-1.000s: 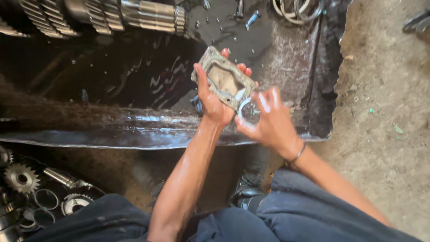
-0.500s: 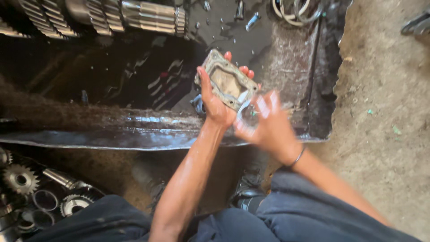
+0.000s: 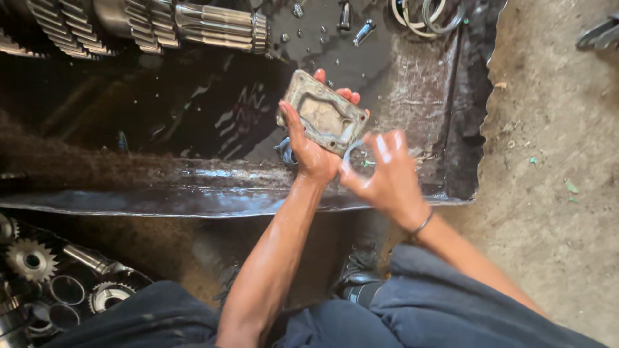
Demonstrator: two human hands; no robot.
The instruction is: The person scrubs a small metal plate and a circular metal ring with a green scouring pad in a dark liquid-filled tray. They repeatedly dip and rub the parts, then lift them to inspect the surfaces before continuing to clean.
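My left hand [image 3: 311,149] grips a grimy rectangular metal cover plate [image 3: 321,113] and holds it tilted over a tray of dark oily liquid [image 3: 193,129]. Just right of the plate is my right hand [image 3: 385,175], blurred and wet, with its fingers spread. A thin pale ring-shaped piece [image 3: 351,151] shows between its fingers and the plate's lower corner; whether the right hand holds it I cannot tell.
A geared shaft [image 3: 161,22] lies at the tray's far edge, with bolts [image 3: 362,31] and metal rings [image 3: 429,14] beside it. Loose gears and rings [image 3: 39,270] lie at the lower left. Dusty concrete floor [image 3: 554,142] spreads to the right.
The plate stays in my left hand, nearly still. My right hand has kept moving quickly beside the plate's lower right corner, fingers now spread wider.
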